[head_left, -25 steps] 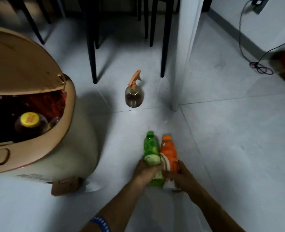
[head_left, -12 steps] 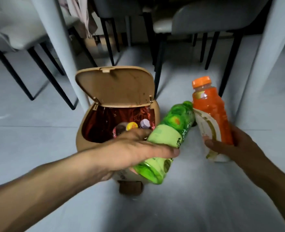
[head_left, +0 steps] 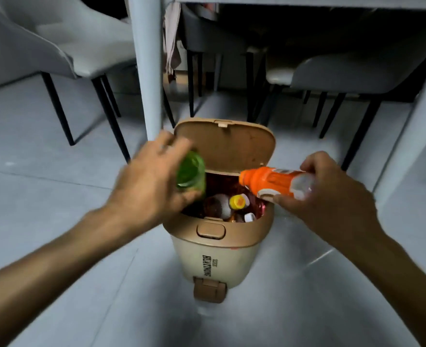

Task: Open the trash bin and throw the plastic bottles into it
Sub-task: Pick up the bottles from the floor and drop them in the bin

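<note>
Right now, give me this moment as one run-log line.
bin lid: open | left hand: holds green bottle over bin | right hand: holds orange bottle over bin | neither dropped yet

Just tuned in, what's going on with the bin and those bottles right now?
A person holds a bottle in each hand over the open trash bin. The left hand grips the green bottle at the bin's left rim; the right hand holds the orange bottle sideways, cap pointing over the opening. The lid is up, and several other bottles already lie inside. Neither bottle is released yet.
</note>
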`<state>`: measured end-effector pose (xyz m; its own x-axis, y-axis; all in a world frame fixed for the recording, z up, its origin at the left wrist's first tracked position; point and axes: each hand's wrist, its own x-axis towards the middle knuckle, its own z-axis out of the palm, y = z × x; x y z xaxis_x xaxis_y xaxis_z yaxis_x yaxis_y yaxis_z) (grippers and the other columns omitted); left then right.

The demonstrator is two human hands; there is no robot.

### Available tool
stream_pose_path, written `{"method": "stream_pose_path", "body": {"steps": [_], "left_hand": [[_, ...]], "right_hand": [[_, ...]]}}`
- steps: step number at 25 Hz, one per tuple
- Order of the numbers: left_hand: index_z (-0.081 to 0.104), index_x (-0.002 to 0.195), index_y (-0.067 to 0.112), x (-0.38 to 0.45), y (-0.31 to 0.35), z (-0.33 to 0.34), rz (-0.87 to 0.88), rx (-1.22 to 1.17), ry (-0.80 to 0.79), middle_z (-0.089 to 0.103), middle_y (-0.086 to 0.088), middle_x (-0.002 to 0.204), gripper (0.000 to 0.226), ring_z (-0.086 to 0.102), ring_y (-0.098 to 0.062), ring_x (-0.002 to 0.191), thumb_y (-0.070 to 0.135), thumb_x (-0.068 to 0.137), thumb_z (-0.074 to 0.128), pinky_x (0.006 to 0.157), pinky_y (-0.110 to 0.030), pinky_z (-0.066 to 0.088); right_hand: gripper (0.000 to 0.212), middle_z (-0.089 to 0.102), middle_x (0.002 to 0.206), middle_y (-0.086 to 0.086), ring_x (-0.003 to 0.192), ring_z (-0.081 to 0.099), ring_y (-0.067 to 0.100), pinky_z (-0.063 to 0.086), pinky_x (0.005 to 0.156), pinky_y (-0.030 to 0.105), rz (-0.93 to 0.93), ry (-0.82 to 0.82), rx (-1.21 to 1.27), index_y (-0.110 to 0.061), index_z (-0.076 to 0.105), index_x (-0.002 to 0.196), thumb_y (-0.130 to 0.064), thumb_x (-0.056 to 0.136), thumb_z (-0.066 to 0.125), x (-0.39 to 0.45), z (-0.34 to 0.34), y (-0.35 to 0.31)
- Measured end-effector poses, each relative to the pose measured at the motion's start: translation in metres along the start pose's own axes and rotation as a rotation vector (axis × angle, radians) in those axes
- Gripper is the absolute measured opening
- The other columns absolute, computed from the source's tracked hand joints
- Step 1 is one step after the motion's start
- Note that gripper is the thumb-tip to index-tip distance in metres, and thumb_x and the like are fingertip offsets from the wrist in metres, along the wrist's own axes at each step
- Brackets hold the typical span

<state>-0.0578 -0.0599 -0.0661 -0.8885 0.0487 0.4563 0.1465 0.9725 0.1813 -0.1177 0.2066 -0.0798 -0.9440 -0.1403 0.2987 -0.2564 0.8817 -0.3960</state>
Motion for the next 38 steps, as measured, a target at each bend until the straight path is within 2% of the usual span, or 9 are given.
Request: {"method": "stream_pose_path", "body": {"steps": [4, 8, 13, 18, 20, 24, 29, 33, 38], "left_hand": [[0.037, 0.146, 0.036, 0.009, 0.011, 0.048, 0.215, -0.178, -0.528, 0.044, 0.001, 0.14, 0.064, 0.041, -0.018, 0.126, 0.049, 0.087, 0.06, 0.106, -0.038, 0.041], [0.056, 0.133, 0.026, 0.02, -0.002, 0.067, 0.152, -0.372, -0.476, 0.057, 0.005, 0.126, 0.043, 0.052, -0.013, 0.12, 0.032, 0.091, 0.063, 0.105, -0.032, 0.041], [0.045, 0.139, 0.038, 0.03, -0.016, 0.086, 0.118, -0.295, -0.688, 0.046, 0.01, 0.143, 0.06, 0.037, -0.014, 0.133, 0.056, 0.084, 0.061, 0.11, -0.032, 0.031], [0.062, 0.12, 0.034, 0.033, -0.006, 0.099, -0.065, -0.186, -0.796, 0.05, 0.004, 0.126, 0.057, 0.047, -0.02, 0.123, 0.073, 0.081, 0.047, 0.104, -0.036, 0.037], [0.069, 0.108, 0.032, 0.027, -0.009, 0.102, -0.053, -0.171, -0.745, 0.058, 0.004, 0.124, 0.062, 0.054, -0.018, 0.117, 0.078, 0.079, 0.039, 0.101, -0.037, 0.042], [0.072, 0.077, 0.022, 0.026, -0.032, 0.095, -0.15, -0.297, -0.36, 0.073, 0.001, 0.073, 0.042, 0.067, -0.019, 0.073, 0.058, 0.085, 0.052, 0.074, -0.037, 0.054], [0.07, 0.092, 0.025, 0.033, -0.056, 0.089, -0.303, -0.309, -0.089, 0.077, 0.002, 0.09, 0.024, 0.069, -0.022, 0.084, 0.035, 0.078, 0.053, 0.08, -0.037, 0.056], [0.065, 0.113, 0.026, 0.034, -0.065, 0.092, -0.296, -0.325, -0.079, 0.07, 0.0, 0.113, 0.033, 0.066, -0.02, 0.101, 0.027, 0.08, 0.061, 0.089, -0.039, 0.055], [0.065, 0.126, 0.026, 0.033, -0.053, 0.095, -0.105, -0.447, -0.368, 0.065, 0.001, 0.13, 0.046, 0.058, -0.018, 0.121, 0.024, 0.083, 0.049, 0.107, -0.038, 0.044]], "right_hand": [[0.06, 0.057, 0.11, 0.003, 0.093, 0.06, 0.026, 0.042, 0.066, 0.03, -0.154, 0.054, 0.032, -0.022, 0.046, 0.109, -0.053, 0.068, 0.076, 0.019, 0.033, -0.029], [0.057, 0.053, 0.122, 0.007, 0.108, 0.054, 0.026, 0.046, 0.077, 0.031, -0.146, 0.082, 0.115, -0.017, 0.046, 0.122, -0.049, 0.08, 0.066, 0.026, 0.063, -0.025], [0.067, 0.043, 0.138, 0.007, 0.123, 0.049, 0.029, 0.053, 0.089, 0.038, -0.103, -0.125, 0.263, -0.02, 0.034, 0.135, -0.034, 0.081, 0.07, 0.038, 0.066, -0.004], [0.062, 0.058, 0.118, 0.004, 0.098, 0.055, 0.015, 0.053, 0.077, 0.029, -0.272, 0.078, 0.271, -0.017, 0.046, 0.12, -0.042, 0.071, 0.077, 0.032, 0.055, -0.009], [0.062, 0.061, 0.114, 0.003, 0.094, 0.052, 0.01, 0.051, 0.075, 0.025, -0.281, 0.106, 0.284, -0.017, 0.048, 0.118, -0.045, 0.071, 0.077, 0.029, 0.057, -0.011], [0.065, 0.061, 0.117, 0.003, 0.097, 0.055, 0.011, 0.051, 0.075, 0.024, -0.256, 0.005, 0.309, -0.02, 0.046, 0.116, -0.049, 0.068, 0.079, 0.029, 0.078, -0.006], [0.037, 0.063, 0.104, 0.002, 0.097, 0.063, 0.024, 0.044, 0.071, 0.029, -0.399, -0.357, 0.16, -0.023, 0.05, 0.091, -0.055, 0.078, 0.065, 0.023, 0.113, -0.009], [0.047, 0.059, 0.125, -0.001, 0.111, 0.059, 0.022, 0.043, 0.084, 0.03, -0.343, -0.471, 0.216, -0.028, 0.046, 0.119, -0.044, 0.08, 0.068, 0.032, 0.112, -0.018], [0.068, 0.041, 0.147, -0.004, 0.129, 0.045, 0.024, 0.043, 0.103, 0.047, -0.282, -0.532, 0.404, -0.045, 0.027, 0.14, -0.037, 0.083, 0.064, 0.035, 0.112, -0.028]]}}
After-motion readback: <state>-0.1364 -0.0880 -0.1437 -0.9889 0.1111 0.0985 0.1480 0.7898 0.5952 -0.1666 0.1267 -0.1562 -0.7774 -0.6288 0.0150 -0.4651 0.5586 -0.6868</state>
